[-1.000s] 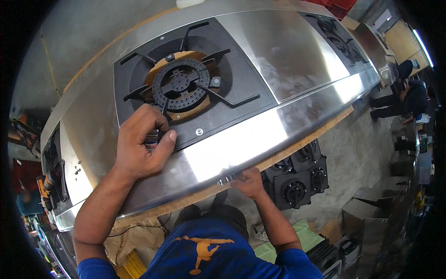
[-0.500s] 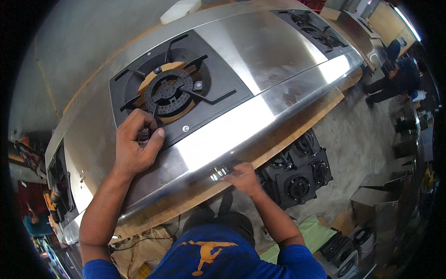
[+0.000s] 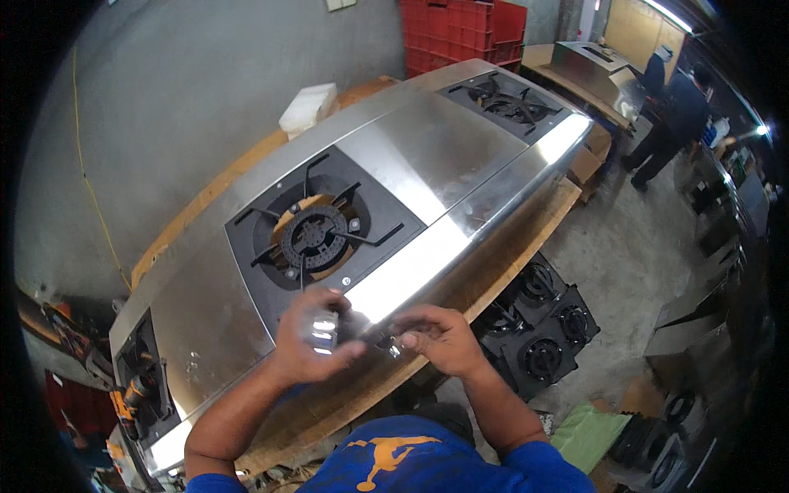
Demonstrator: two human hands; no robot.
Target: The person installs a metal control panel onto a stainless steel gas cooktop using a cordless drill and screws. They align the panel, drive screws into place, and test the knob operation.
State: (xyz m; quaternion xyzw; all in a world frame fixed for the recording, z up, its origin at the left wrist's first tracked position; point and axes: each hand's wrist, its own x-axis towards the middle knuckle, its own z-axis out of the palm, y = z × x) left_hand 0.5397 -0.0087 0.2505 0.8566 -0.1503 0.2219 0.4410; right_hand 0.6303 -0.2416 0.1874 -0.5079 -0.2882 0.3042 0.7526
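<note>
Saw grey wall [image 3: 189, 107] at back, then long steel stove top [image 3: 460, 148] running slantwise across the middle, above a brown board [image 3: 530, 226]. Spotted red crates [image 3: 448, 33] past its far end, plus a standing person [image 3: 670, 119] in dark clothes off to the right. Noted black floor burners [image 3: 542, 357] right of the board, and a blue shirt [image 3: 411, 456] at lower edge. Found black middle burner [image 3: 316, 236] set into the steel, with far burner [image 3: 509, 107] toward the crates and left burner [image 3: 162, 386] at the near end. Logged green sheet [image 3: 585, 431] on floor, white block [image 3: 308, 108] just behind the stove top, orange drill [image 3: 127, 403] at left burner. Found left hand [image 3: 300, 338] near front edge, just below middle burner, motion-blurred, with fingers curled around shiny metal pieces [image 3: 324, 337] and thumb sticking out; could not tell exact kind or count. Found right hand [image 3: 444, 341] just beside, also near front edge, with thumb and bent fingers pinching a small shiny bit [image 3: 394, 352] at the tips; could not make out shape.
</note>
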